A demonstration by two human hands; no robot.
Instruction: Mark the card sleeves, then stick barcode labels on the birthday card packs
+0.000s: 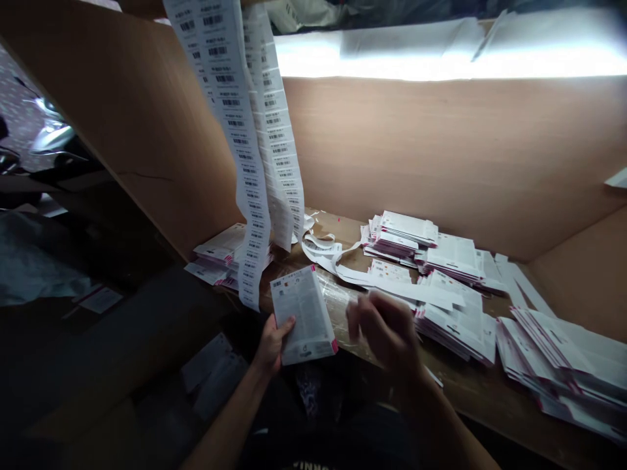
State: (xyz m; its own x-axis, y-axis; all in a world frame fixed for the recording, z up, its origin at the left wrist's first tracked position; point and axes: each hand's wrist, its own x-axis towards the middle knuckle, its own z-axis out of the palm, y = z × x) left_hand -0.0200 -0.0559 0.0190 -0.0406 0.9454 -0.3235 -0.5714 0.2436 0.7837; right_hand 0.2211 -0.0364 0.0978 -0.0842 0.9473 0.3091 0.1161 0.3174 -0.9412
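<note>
My left hand (275, 343) holds a white printed card packet (302, 314) upright by its lower edge, with pink trim at the corners. My right hand (383, 331) is motion-blurred above the wooden bench, fingers curled, and I cannot tell whether it pinches anything. It is nearest a white paper strip (406, 288) that runs across the bench from a curled loop. A long strip of barcode labels (247, 140) hangs from above, just left of the held packet, its lower end level with it.
Several stacks of white packets (455, 326) lie across the wooden bench (343, 228), and another stack (215, 254) sits at the left. Brown cardboard walls (441, 163) rise behind and left. Clear plastic film (333, 300) lies on the bench near my hands. A bright lit strip (441, 52) runs along the top.
</note>
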